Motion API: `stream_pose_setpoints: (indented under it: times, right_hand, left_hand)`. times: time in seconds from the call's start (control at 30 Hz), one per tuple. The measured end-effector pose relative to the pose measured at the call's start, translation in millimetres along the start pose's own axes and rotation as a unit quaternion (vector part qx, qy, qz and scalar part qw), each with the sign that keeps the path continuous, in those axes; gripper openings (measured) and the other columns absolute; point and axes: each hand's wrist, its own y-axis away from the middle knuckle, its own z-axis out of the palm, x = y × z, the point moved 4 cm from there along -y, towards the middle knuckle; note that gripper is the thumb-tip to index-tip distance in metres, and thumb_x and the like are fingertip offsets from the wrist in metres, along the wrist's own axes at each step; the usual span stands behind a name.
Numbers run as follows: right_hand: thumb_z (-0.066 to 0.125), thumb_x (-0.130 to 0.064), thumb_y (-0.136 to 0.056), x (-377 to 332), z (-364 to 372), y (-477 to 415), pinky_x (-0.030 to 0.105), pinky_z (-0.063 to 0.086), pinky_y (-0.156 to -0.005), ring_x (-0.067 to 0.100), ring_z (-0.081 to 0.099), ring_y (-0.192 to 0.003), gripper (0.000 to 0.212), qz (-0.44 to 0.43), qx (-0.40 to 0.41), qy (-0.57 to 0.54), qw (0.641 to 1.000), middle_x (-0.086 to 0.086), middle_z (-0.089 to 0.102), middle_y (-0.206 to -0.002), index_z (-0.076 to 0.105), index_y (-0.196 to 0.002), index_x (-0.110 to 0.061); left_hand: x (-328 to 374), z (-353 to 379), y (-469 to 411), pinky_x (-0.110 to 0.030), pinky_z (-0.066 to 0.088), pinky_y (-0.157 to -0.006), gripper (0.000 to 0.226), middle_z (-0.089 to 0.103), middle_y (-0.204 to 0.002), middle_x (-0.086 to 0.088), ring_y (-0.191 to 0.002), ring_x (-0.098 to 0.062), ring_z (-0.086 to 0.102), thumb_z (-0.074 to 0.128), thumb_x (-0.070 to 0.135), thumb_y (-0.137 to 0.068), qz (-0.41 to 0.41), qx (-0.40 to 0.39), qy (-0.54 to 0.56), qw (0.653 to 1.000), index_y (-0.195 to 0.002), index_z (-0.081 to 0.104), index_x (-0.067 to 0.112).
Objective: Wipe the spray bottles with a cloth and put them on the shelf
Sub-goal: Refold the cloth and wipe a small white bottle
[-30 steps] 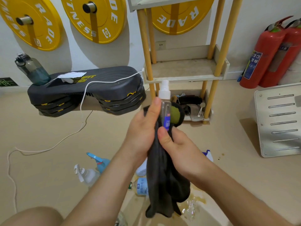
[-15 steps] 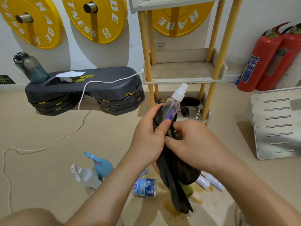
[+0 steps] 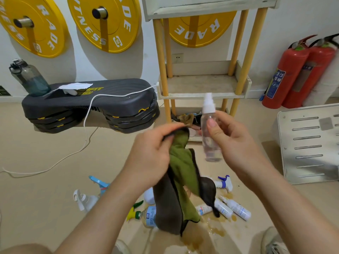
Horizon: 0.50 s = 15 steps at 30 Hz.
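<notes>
Clear spray bottle (image 3: pixel 210 143), now free of the cloth (image 3: pixel 181 165), is pinched by the right hand (image 3: pixel 234 143); the left hand (image 3: pixel 148 156) grips the cloth. Other bottles (image 3: pixel 236 208) litter the stained floor (image 3: pixel 55 180) by the shelf (image 3: pixel 201 85).

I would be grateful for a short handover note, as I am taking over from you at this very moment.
Hands: the left hand grips the green and grey cloth, which hangs down. The right hand holds a clear spray bottle upright, apart from the cloth.
Things: the shelf stands just ahead. Several other bottles lie on the floor, some in a brownish spill.
Done: no bottle shows on the shelf's middle tier.
Left: shelve the held bottle if clean, then wipe and shelve the rest.
</notes>
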Motion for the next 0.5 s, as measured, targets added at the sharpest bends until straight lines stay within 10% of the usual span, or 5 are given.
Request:
stream_pose_setpoints:
  times: [0.1, 0.27, 0.4, 0.5]
  right_hand:
    - [0.053, -0.034, -0.097, -5, 11, 7, 0.047, 0.057, -0.073, 0.026, 0.065, -0.075, 0.023, 0.012, -0.116, -0.021, 0.993, 0.017, 0.063, -0.093, 0.066, -0.116, -0.036]
    - [0.055, -0.030, -0.096, -14, 29, 16, 0.025, 0.050, -0.060, 0.011, 0.059, -0.065, 0.021, -0.020, -0.161, 0.020, 0.986, 0.007, 0.061, -0.078, 0.067, -0.102, -0.046]
    - [0.050, -0.039, -0.098, -10, 28, 13, 0.024, 0.039, -0.040, 0.017, 0.055, -0.047, 0.029, 0.013, -0.167, 0.010, 0.986, 0.005, 0.056, -0.061, 0.063, -0.080, -0.020]
    - [0.055, -0.039, -0.089, -3, 39, 19, 0.020, 0.031, -0.037, 0.020, 0.045, -0.037, 0.031, 0.128, -0.206, -0.163, 0.956, 0.015, 0.054, -0.063, 0.053, -0.088, -0.009]
  left_hand:
    - [-13, -13, -7, -0.030, 0.057, -0.085, 0.034, 0.076, -0.101, -0.006, -0.098, -0.020, 0.071, 0.044, -0.002, -0.101, -0.133, 0.128, 0.246, 0.951, -0.108, 0.072, 0.016]
    - [1, -11, -11, -0.038, 0.062, -0.071, 0.034, 0.074, -0.102, -0.020, -0.086, -0.029, 0.074, 0.035, 0.006, -0.103, -0.221, 0.086, 0.597, 0.766, -0.123, 0.060, -0.006]
    - [18, -8, -6, -0.039, 0.056, -0.094, 0.043, 0.068, -0.119, -0.019, -0.108, -0.030, 0.067, 0.044, 0.020, -0.090, -0.185, -0.014, 0.593, 0.784, -0.121, 0.061, -0.004]
    - [27, -5, -3, -0.030, 0.054, -0.079, 0.035, 0.063, -0.086, -0.013, -0.082, -0.021, 0.062, 0.040, 0.030, -0.096, -0.163, -0.034, 0.557, 0.813, -0.086, 0.062, 0.005]
